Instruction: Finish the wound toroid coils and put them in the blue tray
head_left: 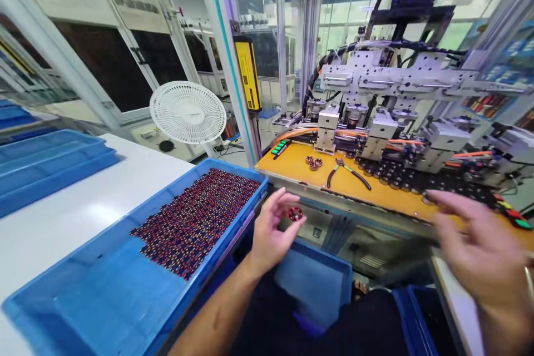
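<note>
My left hand (273,228) pinches a small round red-and-black coil part (295,213) between thumb and fingertips, just right of the blue tray (104,289). That tray holds several rows of the same small dark red parts (200,217). My right hand (479,242) hovers blurred over the front edge of the yellow machine deck (300,169), fingers spread, with nothing in it. Two more coil parts (314,162) lie on the yellow deck beside black-handled pliers (348,172).
A winding machine with metal fixtures (396,117) and a row of black sockets (400,178) fills the right. A white fan (187,112) stands behind the tray. Stacked blue trays (45,164) sit at far left on the white table. An empty blue bin (317,283) sits below.
</note>
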